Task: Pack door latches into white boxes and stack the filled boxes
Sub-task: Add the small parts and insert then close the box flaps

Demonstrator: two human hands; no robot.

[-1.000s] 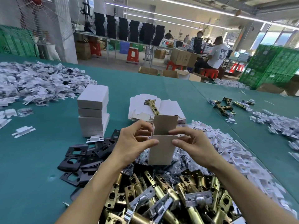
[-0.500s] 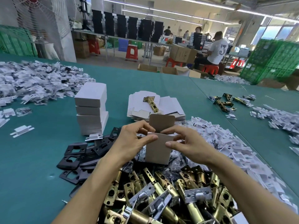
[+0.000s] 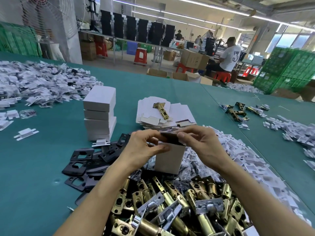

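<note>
1. Holding entry: one white box (image 3: pixel 170 159), upright and raised just above the heap of brass latches (image 3: pixel 170 201), with both hands on it.
2. Left hand (image 3: pixel 144 147): the thumb lies across the front face near the upper edge and the fingers curl round behind. It grips the box.
3. Right hand (image 3: pixel 201 142): it pinches the top flap (image 3: pixel 170 137), which looks dark in shadow and is bent down over the opening.
4. Contents of the held box: hidden by the flap. We cannot tell whether a latch is inside.
5. Completed stock: one stack of closed boxes (image 3: pixel 99 114), several high, on the tabletop (image 3: pixel 34 176) to the left of the hands and a little beyond them. We judge these to be filled.
6. Stock awaiting packing: the heap of latches nearest us is large. A pile of flat box blanks (image 3: pixel 180 111) lies beyond the hands, with a single latch (image 3: pixel 161 109) resting on top.
7. Sundries: black plates (image 3: pixel 88 160) lie between the stack and the latch heap. White plastic pieces (image 3: pixel 247 159) are heaped to the right, with more at far left.
8. Progress: we judge the task to be at an early stage, with few boxes stacked and many latches loose. The step in hand looks like closing the top flap. What remains is tucking it shut, placing this box on the stack and repeating.
</note>
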